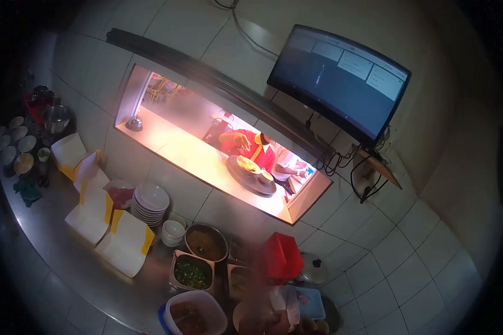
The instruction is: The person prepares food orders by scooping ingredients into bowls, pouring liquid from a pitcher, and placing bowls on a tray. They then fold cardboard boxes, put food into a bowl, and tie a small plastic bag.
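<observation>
At the bottom edge, dim and cut off by the frame, what looks like my right hand (274,323) is beside a pale round plate or bowl (239,316). Its fingers are too blurred to read, and I cannot separate my left hand from the dark shapes beside it. Just above lies something white, like paper or a bag (285,301). Nearby stand a metal pan of chopped greens (193,273), a plastic tub of reddish-brown food (187,315) and a round steel bowl of brown food (207,241). A hazy smear covers part of this area.
A red box (283,255), a lidded pot (314,271) and a blue-lidded container (309,303) stand right. Stacked plates (151,201) and white-yellow takeaway boxes (126,245) line the steel counter. Beyond the serving hatch (173,145), a person in red (250,145) stands by a tray of food (246,176).
</observation>
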### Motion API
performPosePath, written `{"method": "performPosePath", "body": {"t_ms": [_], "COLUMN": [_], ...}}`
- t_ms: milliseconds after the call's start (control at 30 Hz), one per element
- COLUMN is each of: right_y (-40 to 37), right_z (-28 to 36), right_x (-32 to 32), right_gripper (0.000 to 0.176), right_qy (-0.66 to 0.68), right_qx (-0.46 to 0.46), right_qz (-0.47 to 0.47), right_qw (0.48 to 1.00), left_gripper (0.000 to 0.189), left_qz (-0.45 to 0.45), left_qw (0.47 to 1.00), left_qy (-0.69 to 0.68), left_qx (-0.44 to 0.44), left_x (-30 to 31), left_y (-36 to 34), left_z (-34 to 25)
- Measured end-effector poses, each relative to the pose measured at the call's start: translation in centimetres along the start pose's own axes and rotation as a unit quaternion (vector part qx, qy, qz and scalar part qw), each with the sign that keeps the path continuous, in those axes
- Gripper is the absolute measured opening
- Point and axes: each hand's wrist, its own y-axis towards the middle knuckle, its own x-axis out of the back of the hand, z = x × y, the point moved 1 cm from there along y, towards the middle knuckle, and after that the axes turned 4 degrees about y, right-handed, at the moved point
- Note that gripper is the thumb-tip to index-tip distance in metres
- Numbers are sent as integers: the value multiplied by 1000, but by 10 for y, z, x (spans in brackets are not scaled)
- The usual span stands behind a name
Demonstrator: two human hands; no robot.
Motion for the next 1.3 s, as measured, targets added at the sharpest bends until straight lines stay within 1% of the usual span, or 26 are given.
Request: {"method": "performPosePath", "body": {"t_ms": [100, 133, 233, 333, 367, 400, 433, 467, 700, 900, 933, 967, 1000, 1033, 1067, 1100, 1133, 1167, 1233, 1300], "right_y": [4, 3, 10, 17, 16, 17, 14, 10, -1, -10, -10, -11, -11, -11, -12, -13, -14, -18, -27, -24], "right_z": [-11, -12, 0, 6, 3, 0, -3, -6, -16, -24, -25, -28, -30, -32, -36, -39, -44, -52, -71, -65], "right_x": [0, 1, 8, 20, 22, 24, 26, 28, 35, 41, 42, 44, 46, 48, 50, 53, 55, 58, 59, 63], "right_gripper": [22, 22, 30, 41, 40, 39, 38, 37, 28, 22, 21, 20, 19, 18, 18, 20, 24, 24, 36, 38], "right_qy": [-5, -5, 14, 27, 38, 53, 64, 68, 90, 97, 97, 97, 97, 98, 97, 53, 9, 9, -78, -92], "right_qx": [28, 25, -144, -302, -311, -294, -274, -257, -188, -142, -133, -125, -117, -105, -106, -60, -13, -16, -93, -106], "right_qz": [-2, -3, 81, 161, 180, 189, 198, 204, 237, 253, 255, 255, 255, 256, 256, 239, 220, 221, 263, 268], "right_qw": [1000, 1000, 986, 939, 932, 936, 939, 942, 949, 952, 953, 954, 955, 956, 956, 968, 975, 975, 957, 953], "left_gripper": [19, 18, 18, 17, 17, 17, 17, 17, 16, 16, 16, 17, 18, 18, 20, 21, 21, 21, 21, 22], "left_qz": [40, 50, 84, 111, 149, 186, 209, 220, 241, 212, 210, 211, 212, 211, 193, 174, 174, 172, 166, 155], "left_qw": [999, 998, 996, 993, 981, 962, 946, 934, 887, 861, 861, 876, 888, 888, 907, 924, 923, 942, 971, 984], "left_qy": [-17, -22, -33, -44, -89, -133, -166, -193, -281, -346, -346, -291, -235, -235, -196, -157, -157, -117, -33, 53], "left_qx": [10, 13, 16, 17, 84, 149, 186, 204, 276, 306, 307, 321, 334, 335, 319, 303, 305, 263, 171, 75], "left_x": [1, 2, 2, -2, -1, 1, 2, 2, -4, -13, -18, -27, -30, -34, -36, -36, -38, -39, -41, -43], "left_y": [-2, -2, -6, -10, -11, -11, -13, -13, -21, -41, -45, -52, -55, -59, -59, -60, -62, -62, -60, -55], "left_z": [1, 0, -2, -6, -7, -7, -9, -9, -3, 15, 26, 43, 47, 48, 42, 38, 36, 33, 31, 28]}}
